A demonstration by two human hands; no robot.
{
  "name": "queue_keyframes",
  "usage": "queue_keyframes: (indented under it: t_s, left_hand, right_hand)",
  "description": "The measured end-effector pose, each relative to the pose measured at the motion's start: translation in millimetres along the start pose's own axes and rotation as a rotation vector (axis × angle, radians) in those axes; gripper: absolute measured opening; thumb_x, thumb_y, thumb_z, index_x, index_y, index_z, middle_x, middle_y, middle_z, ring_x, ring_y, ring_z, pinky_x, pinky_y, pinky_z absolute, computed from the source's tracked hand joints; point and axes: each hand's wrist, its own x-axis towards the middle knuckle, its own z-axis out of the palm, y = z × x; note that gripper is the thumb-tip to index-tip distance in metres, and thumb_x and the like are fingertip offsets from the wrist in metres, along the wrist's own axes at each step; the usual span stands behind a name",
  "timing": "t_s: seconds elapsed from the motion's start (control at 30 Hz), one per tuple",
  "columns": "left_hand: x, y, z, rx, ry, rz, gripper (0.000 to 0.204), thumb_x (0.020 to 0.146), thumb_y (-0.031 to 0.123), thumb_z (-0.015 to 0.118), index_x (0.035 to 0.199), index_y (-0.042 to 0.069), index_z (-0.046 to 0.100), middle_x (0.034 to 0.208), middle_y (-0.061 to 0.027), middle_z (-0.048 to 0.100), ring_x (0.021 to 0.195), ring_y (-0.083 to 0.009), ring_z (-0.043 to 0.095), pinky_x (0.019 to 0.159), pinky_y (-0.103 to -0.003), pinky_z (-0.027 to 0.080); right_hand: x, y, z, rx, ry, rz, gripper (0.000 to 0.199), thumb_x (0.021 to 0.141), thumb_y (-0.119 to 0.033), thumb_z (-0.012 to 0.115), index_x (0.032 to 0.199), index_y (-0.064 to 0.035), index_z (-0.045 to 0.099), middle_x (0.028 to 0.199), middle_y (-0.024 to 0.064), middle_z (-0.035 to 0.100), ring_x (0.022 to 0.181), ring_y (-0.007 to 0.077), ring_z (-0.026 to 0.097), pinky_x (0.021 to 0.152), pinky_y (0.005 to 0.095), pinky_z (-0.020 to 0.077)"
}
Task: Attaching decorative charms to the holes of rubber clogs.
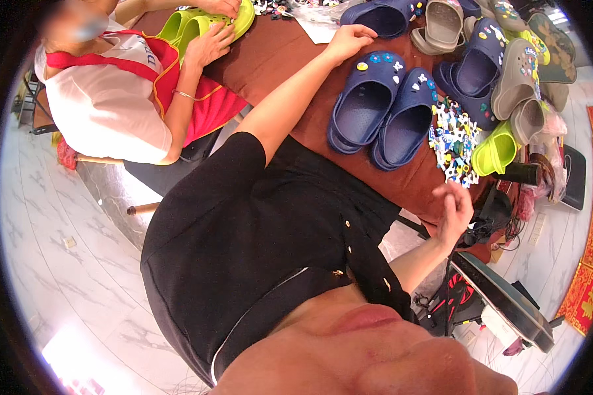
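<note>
A pair of navy clogs with colourful charms on the toes, a left clog (364, 105) and a right clog (405, 122), stands on the brown-covered table between my hands. My left hand (351, 43) reaches to the far side, fingers stretched out at the heel of another navy clog (383, 23); whether they touch it is hard to tell. Close to the near edge of a pile of small shoe charms (456, 141), my right hand (453, 209) hovers with loosely bent, parted fingers. I see nothing held in it.
Grey clogs (443, 25), more navy clogs (479, 62) and a lime clog (495, 151) crowd the right side. At left, a person in a red apron (158, 72) handles lime clogs (201, 27). A white sheet (317, 29) lies at the back.
</note>
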Motion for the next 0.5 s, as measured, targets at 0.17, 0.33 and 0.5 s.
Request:
queue_keyframes:
  t_s: [0.17,0.33,0.5]
  left_hand:
    - [-11.6,-18.6,10.3,-0.022,-0.065,0.029,0.023,0.091,0.017,0.066,0.109,0.003,0.072,0.102,-0.0048,0.072,0.095,-0.0127,0.064,0.087,-0.029,0.049]
    - [-22.4,-19.7,4.5,0.197,-0.021,0.095,0.023,0.091,0.019,0.066,0.106,0.002,0.072,0.100,-0.0084,0.072,0.097,-0.0165,0.065,0.090,-0.031,0.049]
    - [-26.4,-15.0,8.7,0.123,0.018,0.054,0.022,0.090,0.017,0.065,0.105,0.002,0.073,0.102,-0.0098,0.073,0.097,-0.0182,0.066,0.090,-0.032,0.050]
  right_hand:
    - [94.8,48.8,45.7,-0.017,0.323,-0.116,0.019,0.094,-0.004,0.063,0.111,0.0037,0.065,0.099,0.0086,0.068,0.090,0.0148,0.064,0.084,0.0262,0.0489]
    - [165.2,60.2,67.6,-0.310,0.294,-0.179,0.017,0.094,-0.010,0.064,0.107,0.0004,0.068,0.098,0.0038,0.068,0.087,0.0111,0.061,0.076,0.0256,0.0501]
    - [193.4,92.0,67.1,-0.583,0.337,-0.273,0.020,0.095,-0.012,0.064,0.109,0.0009,0.068,0.105,0.0080,0.069,0.091,0.0146,0.062,0.084,0.0287,0.0495]
